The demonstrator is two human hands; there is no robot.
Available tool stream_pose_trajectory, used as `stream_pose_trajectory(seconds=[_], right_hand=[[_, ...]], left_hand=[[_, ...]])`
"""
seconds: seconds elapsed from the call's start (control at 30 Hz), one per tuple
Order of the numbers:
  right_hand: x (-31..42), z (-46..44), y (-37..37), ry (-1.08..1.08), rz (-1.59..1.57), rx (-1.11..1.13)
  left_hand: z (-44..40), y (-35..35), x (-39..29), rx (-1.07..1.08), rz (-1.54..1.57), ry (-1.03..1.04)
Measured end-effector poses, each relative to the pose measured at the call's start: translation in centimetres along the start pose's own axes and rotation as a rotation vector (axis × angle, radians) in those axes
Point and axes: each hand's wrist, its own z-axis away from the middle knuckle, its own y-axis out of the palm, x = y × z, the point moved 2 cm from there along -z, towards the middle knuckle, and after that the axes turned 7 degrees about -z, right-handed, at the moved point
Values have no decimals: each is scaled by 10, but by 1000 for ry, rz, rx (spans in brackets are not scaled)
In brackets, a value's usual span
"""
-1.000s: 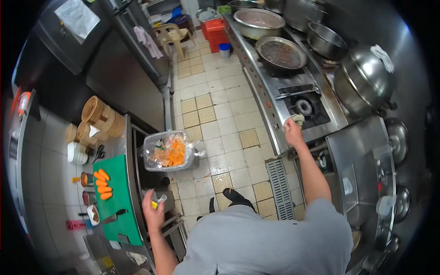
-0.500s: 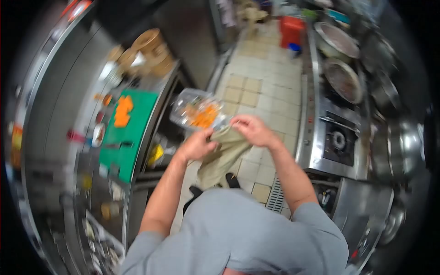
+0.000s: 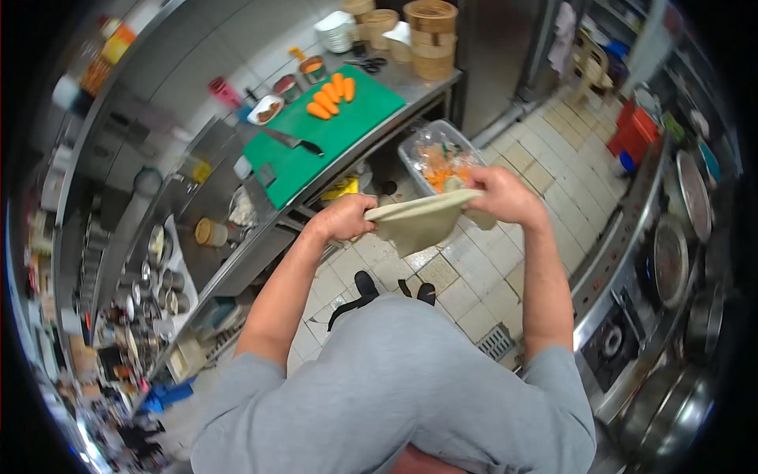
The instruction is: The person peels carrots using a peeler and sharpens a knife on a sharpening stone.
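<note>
A pale olive cloth [image 3: 422, 221] is stretched between my two hands in front of my body, its lower part hanging over the floor. My left hand [image 3: 347, 217] is closed on its left end. My right hand [image 3: 505, 197] grips the other end, with a bit of fabric drooping below the fingers. Just beyond the cloth is a clear plastic-lined bin [image 3: 454, 134] with orange peelings in it. To the left, peeled carrots [image 3: 332, 96] lie on a green cutting board [image 3: 347, 118], and a knife [image 3: 294, 142] with a dark handle rests there too.
Bamboo steamers [image 3: 432, 39] and stacked white bowls [image 3: 335, 33] stand at the counter's back. A stove [image 3: 612, 340] with large pans [image 3: 671, 261] runs along the right. A red container [image 3: 634, 130] sits on the tiled floor [image 3: 489, 261], which has a drain grate [image 3: 495, 342].
My view has swung toward the counter on the left. The cloth, bunched and hanging before, is now pulled wide, with my hands farther apart.
</note>
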Motion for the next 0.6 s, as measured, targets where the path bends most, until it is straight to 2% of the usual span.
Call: stream_pose_trajectory(seconds=[0.03,0.07,0.13,0.17,0.23,0.27,0.33,0.37,0.43,0.47,0.53,0.57,0.6], right_hand=[[4,-3,-5,44,25,67],[6,-4,-7,83,52,136],[-6,-8,1,222,-144,243],[-19,-10,14,194,-138,281],[-48,-15,44,335,-657,152],[-37,-19,61,324,-645,182],[-9,-25,98,423,-1128,-108],[-12,-29,114,422,-1115,-88],[-30,-38,148,396,-1177,-263],[-24,-42,162,404,-1168,-246],[-12,-49,190,502,-1240,-396],[-14,-54,206,536,-1235,-434],[-7,-58,219,545,-1225,-420]], left_hand=[[9,-1,12,84,134,-88],[13,5,34,128,260,-79],[30,23,51,-65,793,99],[38,22,48,-119,948,95],[32,44,55,-211,1306,110],[26,54,50,-333,1496,168],[34,50,41,-303,1504,75],[26,69,52,-365,1444,62],[21,100,71,-478,1284,-49],[27,107,80,-493,1297,-57],[41,122,96,-521,1316,-149],[55,115,90,-605,1459,-27],[63,120,92,-618,1471,-35]])
